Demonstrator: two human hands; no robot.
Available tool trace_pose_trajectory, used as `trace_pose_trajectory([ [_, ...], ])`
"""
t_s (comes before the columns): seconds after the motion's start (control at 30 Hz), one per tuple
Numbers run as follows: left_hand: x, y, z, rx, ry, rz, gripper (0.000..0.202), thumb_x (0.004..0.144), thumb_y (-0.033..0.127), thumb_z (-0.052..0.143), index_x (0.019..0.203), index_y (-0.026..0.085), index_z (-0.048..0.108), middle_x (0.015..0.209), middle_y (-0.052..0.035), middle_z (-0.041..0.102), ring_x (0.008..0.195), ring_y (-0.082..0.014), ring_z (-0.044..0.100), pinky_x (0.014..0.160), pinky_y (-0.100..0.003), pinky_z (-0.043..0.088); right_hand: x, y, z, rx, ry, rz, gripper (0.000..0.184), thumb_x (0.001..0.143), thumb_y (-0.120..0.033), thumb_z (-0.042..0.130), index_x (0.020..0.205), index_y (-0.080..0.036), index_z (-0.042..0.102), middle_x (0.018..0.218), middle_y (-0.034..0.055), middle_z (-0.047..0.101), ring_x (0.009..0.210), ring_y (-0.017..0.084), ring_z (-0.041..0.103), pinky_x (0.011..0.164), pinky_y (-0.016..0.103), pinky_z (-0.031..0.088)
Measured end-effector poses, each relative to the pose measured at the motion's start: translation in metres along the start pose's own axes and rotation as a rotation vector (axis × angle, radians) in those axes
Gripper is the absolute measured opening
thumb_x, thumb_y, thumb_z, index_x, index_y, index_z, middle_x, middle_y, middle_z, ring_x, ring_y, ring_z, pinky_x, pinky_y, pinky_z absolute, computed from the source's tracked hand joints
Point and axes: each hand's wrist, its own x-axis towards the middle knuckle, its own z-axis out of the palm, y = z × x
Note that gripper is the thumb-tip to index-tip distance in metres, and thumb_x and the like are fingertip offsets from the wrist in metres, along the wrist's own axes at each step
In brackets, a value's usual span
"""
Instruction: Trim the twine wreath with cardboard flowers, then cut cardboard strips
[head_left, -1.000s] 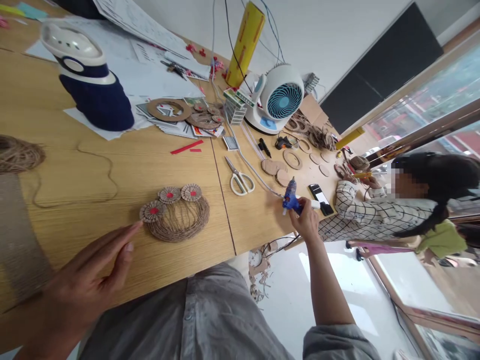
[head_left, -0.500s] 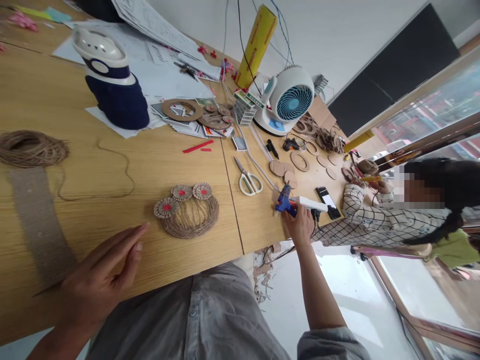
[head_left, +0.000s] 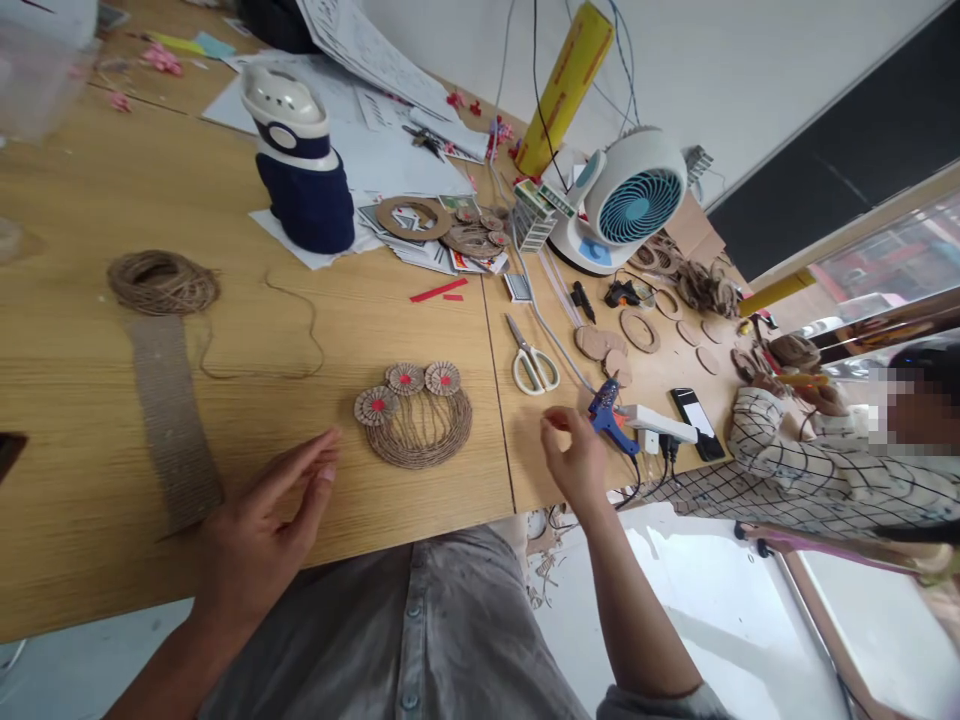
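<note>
A twine-wound oval ring (head_left: pixel 420 455) lies on the table before me, with three pleated rosettes (head_left: pixel 376 406) with red centres along its upper left edge. My left hand (head_left: pixel 262 530) hovers left of the ring, fingers stretched out and holding nothing. On the other side, my right hand (head_left: pixel 576 462) is just left of a blue glue gun (head_left: pixel 609 418), its fingers loosely curled and apart with nothing visible in them. The glue gun rests against a white power strip (head_left: pixel 660 424). White-handled scissors (head_left: pixel 531 366) lie between the ring and the gun.
At left are a twine coil (head_left: pixel 161 283) and a burlap strip (head_left: pixel 172 425). Behind stand a navy-and-white device (head_left: pixel 304 190) and a white fan (head_left: pixel 637 190). Cardboard ovals (head_left: pixel 639 330) and a phone (head_left: pixel 697 425) lie right, near a seated person (head_left: pixel 810 450).
My right hand has let go of the glue gun and moved left of it. The view has shifted left, so table items appear farther right. My left hand stays open beside the ring.
</note>
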Motion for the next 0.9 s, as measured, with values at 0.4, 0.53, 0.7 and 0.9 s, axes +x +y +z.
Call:
trace_pose_trajectory([
  [0.4,-0.011,0.006,-0.005,-0.486,-0.206,-0.43,0.048,0.085,0.054,0.071,0.121,0.023,0.073,0.125,-0.0084,0.075,0.118,-0.0299,0.07,0.105,-0.045,0.056,0.033,-0.034,0.043,-0.023,-0.061,-0.164,0.012,0.095,-0.026,0.053,0.101,-0.023,0.063,0.105,0.0096,0.07,0.102,0.027,0.062,0.09,0.041,0.05],
  [0.53,-0.009,0.004,-0.002,-0.471,-0.184,-0.417,0.041,0.087,0.054,0.068,0.118,0.027,0.075,0.121,-0.0044,0.077,0.111,-0.0277,0.073,0.104,-0.043,0.057,0.055,0.002,0.038,-0.191,0.044,-0.114,0.018,0.092,-0.02,0.052,0.108,-0.019,0.061,0.118,0.016,0.065,0.115,0.031,0.058,0.101,0.047,0.047],
  [0.7,-0.006,0.007,0.004,-0.425,-0.111,-0.362,0.036,0.088,0.055,0.067,0.111,0.03,0.077,0.11,-0.0021,0.08,0.101,-0.0272,0.076,0.1,-0.045,0.059,0.078,0.028,0.041,-0.238,-0.063,-0.031,0.02,0.087,-0.022,0.061,0.106,-0.017,0.062,0.11,0.017,0.067,0.107,0.031,0.061,0.095,0.045,0.05],
  [0.9,-0.003,0.013,0.006,-0.288,-0.169,-0.233,0.034,0.092,0.053,0.063,0.113,0.029,0.075,0.114,-0.0024,0.079,0.104,-0.0246,0.075,0.098,-0.037,0.059,0.106,0.026,0.039,-0.184,-0.172,0.015,0.021,0.077,-0.016,0.069,0.097,-0.018,0.063,0.106,0.0138,0.07,0.098,0.027,0.064,0.089,0.038,0.05],
])
